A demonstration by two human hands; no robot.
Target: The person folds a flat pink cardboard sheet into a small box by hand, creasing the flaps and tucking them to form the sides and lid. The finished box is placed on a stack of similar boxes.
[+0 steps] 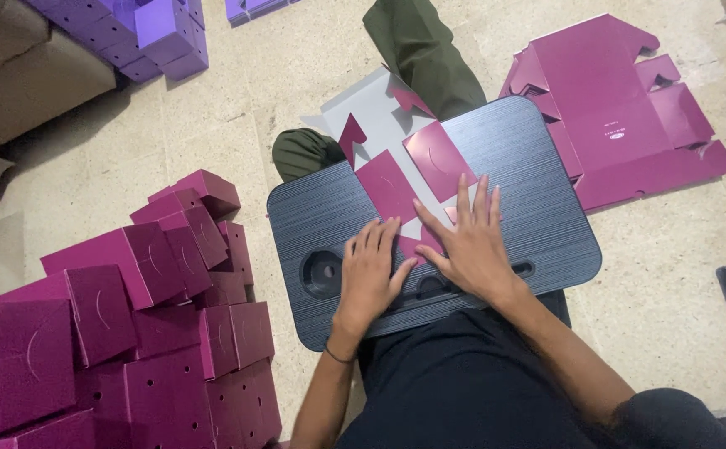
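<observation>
2 bare hands press flat, side by side, on a magenta box blank [396, 187] lying on a dark lap tray [537, 216]. The left hand [371, 274] and right hand [467, 241] have fingers spread, gripping nothing. Folded magenta boxes [155, 308] are piled on the floor at left; flat blanks [620, 116] lie at right, purple boxes [142, 33] beyond.
</observation>
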